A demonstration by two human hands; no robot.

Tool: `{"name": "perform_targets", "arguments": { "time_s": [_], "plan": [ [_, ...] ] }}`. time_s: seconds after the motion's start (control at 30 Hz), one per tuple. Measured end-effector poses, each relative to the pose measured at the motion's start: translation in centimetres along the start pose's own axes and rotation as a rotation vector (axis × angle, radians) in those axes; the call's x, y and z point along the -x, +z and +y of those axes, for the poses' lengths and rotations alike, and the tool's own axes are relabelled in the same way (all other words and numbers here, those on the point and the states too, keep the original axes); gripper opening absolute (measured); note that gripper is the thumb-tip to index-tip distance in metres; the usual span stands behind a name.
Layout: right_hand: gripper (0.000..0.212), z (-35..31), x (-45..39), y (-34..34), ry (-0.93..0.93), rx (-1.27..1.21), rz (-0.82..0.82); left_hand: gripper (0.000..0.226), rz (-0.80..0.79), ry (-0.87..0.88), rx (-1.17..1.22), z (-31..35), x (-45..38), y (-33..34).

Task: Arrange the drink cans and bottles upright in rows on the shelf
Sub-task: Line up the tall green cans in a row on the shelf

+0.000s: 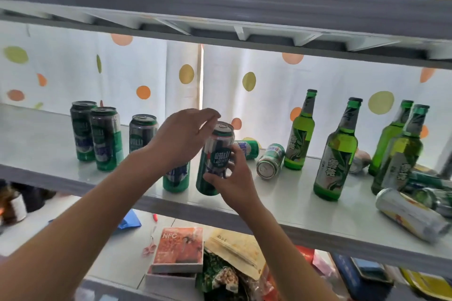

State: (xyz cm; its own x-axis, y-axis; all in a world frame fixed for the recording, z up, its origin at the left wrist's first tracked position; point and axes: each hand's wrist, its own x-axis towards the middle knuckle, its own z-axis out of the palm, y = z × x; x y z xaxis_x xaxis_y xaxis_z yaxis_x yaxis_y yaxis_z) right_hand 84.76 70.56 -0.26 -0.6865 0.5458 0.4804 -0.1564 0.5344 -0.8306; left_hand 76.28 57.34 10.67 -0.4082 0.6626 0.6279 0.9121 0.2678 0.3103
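My right hand (228,179) grips a dark green can (216,151), slightly tilted, near the front edge of the white shelf (305,205). My left hand (182,137) hovers beside the can's top with relaxed fingers, holding nothing. Three matching cans (105,138) stand upright to the left, and a fourth (176,179) stands partly hidden behind my left wrist. Two cans (270,161) lie on their sides behind the held one. Several green bottles (336,151) stand upright at the right. A silver can (413,215) lies at the shelf's right front.
An upper shelf (220,10) hangs close overhead. Behind is a white curtain with coloured dots (146,73). More fallen cans lie behind the right bottles. The lower shelf holds a box marked NFC (179,248), snack bags and scissors.
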Motion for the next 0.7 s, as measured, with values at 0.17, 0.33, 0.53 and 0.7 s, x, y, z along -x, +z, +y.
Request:
{"name": "perform_targets", "arguments": {
  "time_s": [0.17,0.33,0.53,0.7],
  "plan": [
    [0.07,0.4,-0.7,1.6,0.012,0.03,-0.077,0.033,-0.008,0.012,-0.033,-2.0,1.1,-0.7],
    [0.076,1.2,-1.1,2.5,0.015,0.051,-0.067,0.035,-0.01,0.012,-0.093,-2.5,2.0,-1.1],
    [0.078,1.7,-1.0,2.7,0.001,0.067,-0.068,0.034,0.058,0.068,-0.125,-1.7,2.9,-0.9],
    [0.08,1.7,-0.8,0.9,-0.033,0.153,-0.08,0.03,0.055,0.161,-0.107,0.3,2.8,0.3]
  ]
}}
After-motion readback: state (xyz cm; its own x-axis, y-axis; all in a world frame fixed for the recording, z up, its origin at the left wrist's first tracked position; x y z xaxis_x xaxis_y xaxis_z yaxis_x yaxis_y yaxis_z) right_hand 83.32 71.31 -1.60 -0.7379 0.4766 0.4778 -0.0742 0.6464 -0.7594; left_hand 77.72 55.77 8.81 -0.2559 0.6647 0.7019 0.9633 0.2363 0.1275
